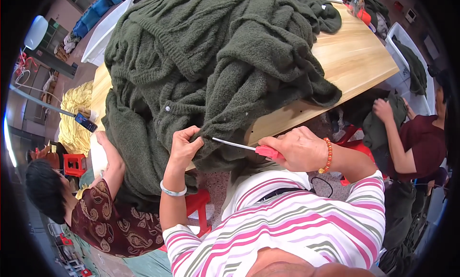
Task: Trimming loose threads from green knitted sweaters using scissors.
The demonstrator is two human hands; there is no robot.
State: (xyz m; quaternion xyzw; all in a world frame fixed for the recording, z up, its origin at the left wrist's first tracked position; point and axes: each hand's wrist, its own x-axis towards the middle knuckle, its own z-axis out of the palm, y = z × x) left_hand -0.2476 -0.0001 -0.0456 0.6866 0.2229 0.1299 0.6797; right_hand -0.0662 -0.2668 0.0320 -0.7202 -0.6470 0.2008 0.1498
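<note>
A big heap of dark green knitted garments [191,42] covers much of the table in front of me. My left hand [183,146] pinches a fold of the knit at the heap's near edge, thumb and fingertips pressed together. In my right hand [302,148] is a red-handled tool [270,153] with a long, slim metal shaft. The shaft points left, its tip close to my left fingertips and the pinched fabric. What kind of tip it has is too small to tell. Small pale shiny buttons dot the knit.
The wooden table [357,49] shows bare at the right. A person at the left sits by a phone [86,122] on a holder; another at the right handles dark cloth. White bins [409,42] stand beyond, yellow cloth [72,114] lies left, and a red stool [199,205] is below.
</note>
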